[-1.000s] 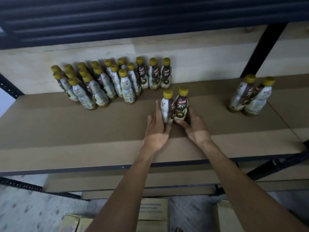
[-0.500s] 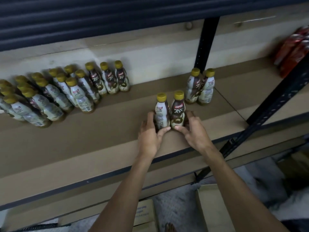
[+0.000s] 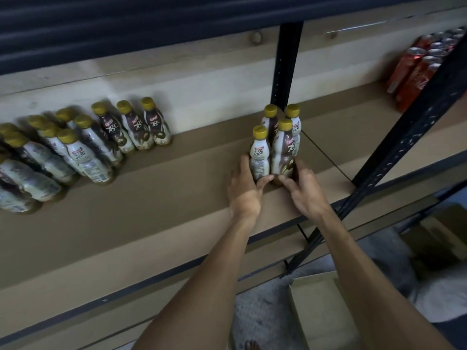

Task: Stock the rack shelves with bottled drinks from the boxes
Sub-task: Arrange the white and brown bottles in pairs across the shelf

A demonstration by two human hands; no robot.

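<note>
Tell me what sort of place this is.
Likely a shop stockroom: a black metal rack with brown board shelves, rows of gold-capped brown-and-white plastic drink bottles, and an open brown cardboard box on the floor.

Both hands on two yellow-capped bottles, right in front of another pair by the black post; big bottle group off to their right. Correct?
No: the head view shows the big bottle group to their left, not right. The rest holds: left hand and right hand on two yellow-capped bottles, right in front of another pair by the black post.
</note>
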